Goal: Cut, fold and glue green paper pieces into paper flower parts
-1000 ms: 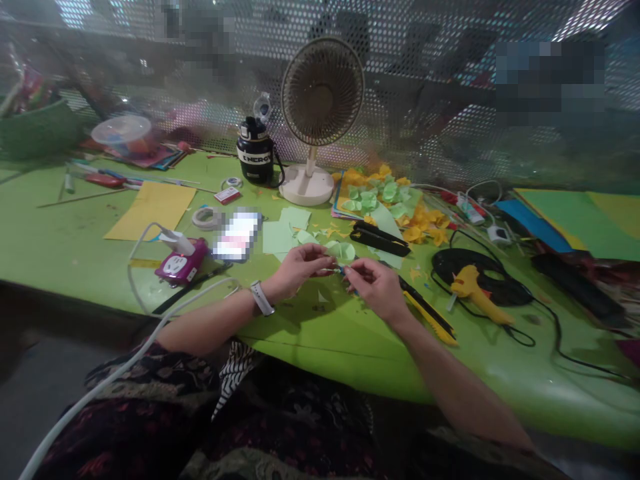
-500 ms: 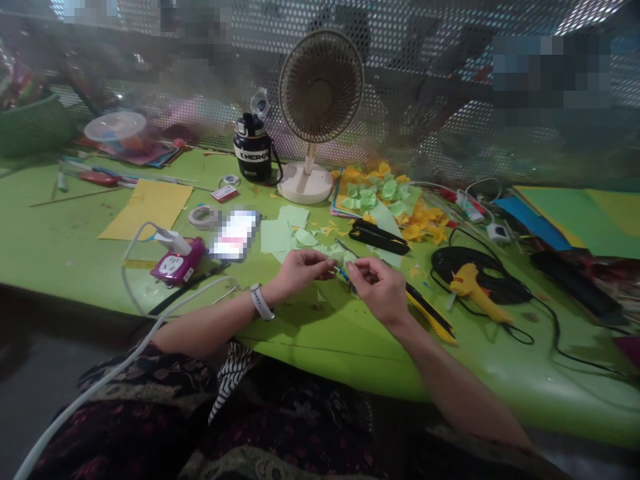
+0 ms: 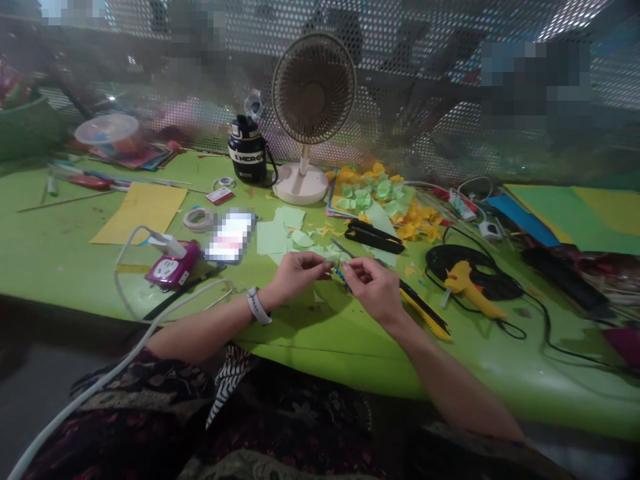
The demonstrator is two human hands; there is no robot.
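My left hand [image 3: 295, 275] and my right hand [image 3: 375, 288] meet over the near part of the green table [image 3: 75, 247]. Both pinch a small light green paper piece [image 3: 334, 259] between fingertips. A thin blue-tipped tool [image 3: 341, 273] shows between the two hands; which fingers hold it I cannot tell. A white watch [image 3: 259, 307] is on my left wrist. Light green paper sheets [image 3: 280, 230] lie just beyond my hands.
A yellow utility knife [image 3: 425, 313] lies right of my right hand, a yellow glue gun [image 3: 467, 288] with black cable further right. Desk fan [image 3: 310, 113], black bottle [image 3: 247, 152], paper flowers [image 3: 385, 200], tape roll [image 3: 197, 219], purple power socket [image 3: 170, 268] and yellow sheet [image 3: 140, 213] surround them.
The green paper piece has been folded smaller between my fingertips. My hands stay together at the same spot. The camera has shifted slightly.
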